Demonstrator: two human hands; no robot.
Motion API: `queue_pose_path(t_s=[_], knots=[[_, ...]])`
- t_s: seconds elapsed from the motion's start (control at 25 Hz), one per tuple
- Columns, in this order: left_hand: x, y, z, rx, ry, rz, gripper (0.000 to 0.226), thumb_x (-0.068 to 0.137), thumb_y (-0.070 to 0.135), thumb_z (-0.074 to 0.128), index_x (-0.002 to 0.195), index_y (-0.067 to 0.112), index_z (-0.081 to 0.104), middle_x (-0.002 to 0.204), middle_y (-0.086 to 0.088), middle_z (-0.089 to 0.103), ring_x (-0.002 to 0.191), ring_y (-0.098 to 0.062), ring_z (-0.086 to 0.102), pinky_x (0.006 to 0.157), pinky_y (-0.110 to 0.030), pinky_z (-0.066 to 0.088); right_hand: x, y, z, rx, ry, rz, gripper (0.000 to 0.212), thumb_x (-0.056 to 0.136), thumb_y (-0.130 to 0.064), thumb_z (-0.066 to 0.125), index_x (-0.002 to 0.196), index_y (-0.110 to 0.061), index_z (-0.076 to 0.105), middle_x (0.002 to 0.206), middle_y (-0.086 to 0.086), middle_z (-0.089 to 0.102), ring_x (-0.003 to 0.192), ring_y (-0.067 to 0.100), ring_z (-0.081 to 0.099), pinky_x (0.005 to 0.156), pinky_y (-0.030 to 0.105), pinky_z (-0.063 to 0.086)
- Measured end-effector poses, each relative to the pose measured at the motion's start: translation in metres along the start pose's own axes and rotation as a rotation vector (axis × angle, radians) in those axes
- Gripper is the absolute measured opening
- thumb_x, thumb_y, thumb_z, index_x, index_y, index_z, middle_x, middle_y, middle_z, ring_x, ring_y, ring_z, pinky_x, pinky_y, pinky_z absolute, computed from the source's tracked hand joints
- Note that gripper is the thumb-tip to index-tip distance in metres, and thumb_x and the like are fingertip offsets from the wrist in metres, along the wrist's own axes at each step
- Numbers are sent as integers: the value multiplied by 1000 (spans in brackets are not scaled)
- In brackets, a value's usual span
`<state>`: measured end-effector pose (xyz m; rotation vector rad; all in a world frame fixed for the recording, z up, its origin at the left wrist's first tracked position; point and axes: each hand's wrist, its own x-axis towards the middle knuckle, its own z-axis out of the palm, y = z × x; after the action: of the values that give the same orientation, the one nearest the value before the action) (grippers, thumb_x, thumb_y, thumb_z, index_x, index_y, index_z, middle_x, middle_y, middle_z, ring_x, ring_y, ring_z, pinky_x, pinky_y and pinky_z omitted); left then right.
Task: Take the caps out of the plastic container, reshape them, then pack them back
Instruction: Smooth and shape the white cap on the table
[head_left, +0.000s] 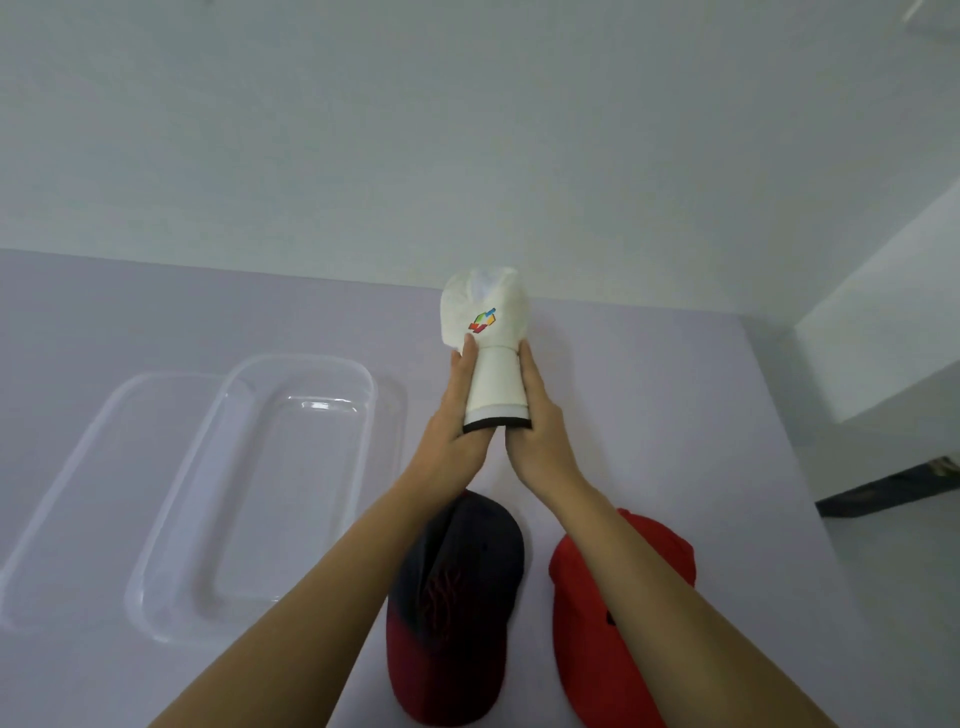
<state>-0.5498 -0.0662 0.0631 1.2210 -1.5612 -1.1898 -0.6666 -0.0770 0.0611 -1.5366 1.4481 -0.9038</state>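
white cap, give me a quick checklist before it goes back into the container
1. Both hands on the white cap: ok, left hand and right hand press the brim from either side.
2. Brim curved: ok, it is bent between the palms.
3. Crown rounded: cannot tell, it looks creased.
4. Plastic container free to receive it: ok, nothing inside.
5. Lid off: ok, the lid lies under or beside the container.
6. Other caps clear of the path: ok, navy cap and red cap lie near the person.
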Motion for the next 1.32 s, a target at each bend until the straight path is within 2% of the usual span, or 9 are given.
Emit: queue_pose_path(t_s=[0.2, 0.32, 0.4, 0.6, 0.8, 0.88, 1.08, 1.2, 1.32], knots=[[-10, 7, -25, 334, -12, 29, 79, 93, 7, 52, 143, 38, 0, 158, 6, -3, 137, -7, 24, 89, 4, 25, -14, 4, -19, -35, -93, -59, 77, 94, 3, 38, 144, -39, -3, 137, -25, 28, 118, -6, 40, 98, 5, 32], [-15, 13, -21, 234, 59, 33, 74, 96, 10, 47, 148, 30, -1, 156, 17, 6, 128, 20, 19, 91, 4, 23, -20, 0, -11, 84, -86, -59, 73, 96, 3, 38, 148, -31, 0, 132, -38, 24, 114, -27, 34, 99, 1, 28], [-20, 10, -8, 43, 83, 3, 69, 98, 10, 42, 151, 23, 0, 140, 35, 18, 119, 34, 22, 93, 6, 24, -24, -5, 1, 220, -58, -33, 67, 98, -2, 40, 150, -25, 4, 137, -32, 23, 121, -22, 32, 105, 8, 28], [-28, 4, -27, 140, 102, -9, 69, 96, 6, 47, 148, 33, 10, 154, 16, 6, 139, 9, 14, 96, 7, 20, -36, 6, 1, 229, -56, -27, 68, 98, -6, 41, 150, -21, 1, 137, -34, 17, 120, -32, 23, 102, 0, 24], [-33, 7, -10, -8, 168, 12, 59, 101, 20, 38, 152, 23, 9, 152, 16, 24, 131, 20, 26, 104, -3, 28, -44, -17, 22, 353, -2, -10, 60, 100, -12, 38, 150, -23, 6, 154, -14, 16, 139, -4, 19, 112, 13, 24], [-35, 8, -9, -73, 191, -4, 56, 102, 16, 35, 152, 22, 11, 150, 18, 31, 132, 15, 31, 106, -8, 31, -43, -19, 22, 339, -13, -21, 61, 100, -10, 38, 149, -25, 5, 149, -19, 17, 135, -8, 21, 107, 4, 24], [-42, 11, -43, 273, 15, 26, 82, 90, 16, 61, 149, 33, 7, 154, 16, 2, 143, -3, 10, 110, -8, 21, -37, 0, -12, 4, -47, -178, 76, 92, 1, 45, 147, -33, 6, 159, -5, 4, 145, 7, 9, 108, 3, 16], [-49, 21, -29, 41, -68, 8, 89, 74, 39, 63, 146, 45, 10, 157, 19, -5, 146, -1, -2, 118, -31, 16, -40, -6, -8, 87, -41, -230, 78, 90, 4, 45, 146, -35, 6, 159, -4, -6, 146, 5, -3, 111, 7, 13], [-52, 28, -10, -308, -22, 1, 94, 71, 33, 63, 150, 35, 11, 160, 9, 9, 146, -9, 16, 118, -44, 22, -50, -20, 8, 354, 9, -176, 71, 92, -5, 45, 149, -28, 10, 154, -15, 20, 141, -3, 19, 112, 20, 29]])
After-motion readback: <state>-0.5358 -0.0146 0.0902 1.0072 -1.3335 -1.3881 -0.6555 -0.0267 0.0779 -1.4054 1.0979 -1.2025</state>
